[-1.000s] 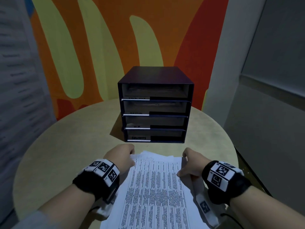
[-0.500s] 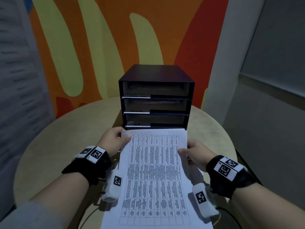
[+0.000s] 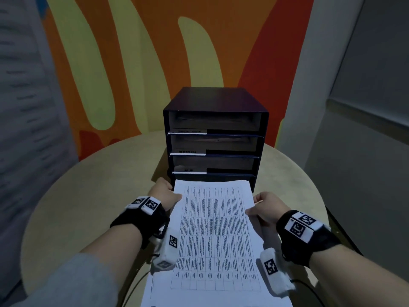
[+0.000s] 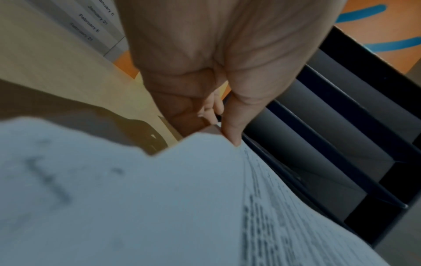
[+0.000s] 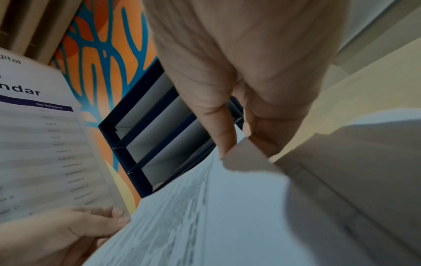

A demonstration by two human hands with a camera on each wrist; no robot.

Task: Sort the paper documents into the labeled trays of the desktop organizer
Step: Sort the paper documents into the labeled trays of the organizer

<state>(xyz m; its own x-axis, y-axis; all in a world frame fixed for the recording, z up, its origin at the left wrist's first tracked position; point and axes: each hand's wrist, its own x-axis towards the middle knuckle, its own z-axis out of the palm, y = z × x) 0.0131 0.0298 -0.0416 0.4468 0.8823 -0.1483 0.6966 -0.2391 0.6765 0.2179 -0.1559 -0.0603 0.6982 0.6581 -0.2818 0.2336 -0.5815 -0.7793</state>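
A white sheet printed with a dense table (image 3: 214,229) is held flat above the round table, its far edge at the mouth of the lowest tray of the black desktop organizer (image 3: 215,103). My left hand (image 3: 168,196) pinches the sheet's left edge near the far corner. In the left wrist view the thumb lies on top of the sheet (image 4: 182,207), with fingers under it, beside the organizer (image 4: 341,144). My right hand (image 3: 261,204) pinches the right edge; the right wrist view shows the sheet (image 5: 227,216) between thumb and fingers. White label strips mark the upper trays' left fronts.
The beige round table (image 3: 88,196) carries the organizer at its back. The edge of another sheet (image 3: 150,291) shows under the held one near me. A grey printed calendar panel (image 5: 41,144) covers the left wall, and an orange-and-yellow wall stands behind.
Both hands have lifted the printed sheet off the papers in front of me and carried it forward. Its far edge has gone from the table to the bottom tray's opening.
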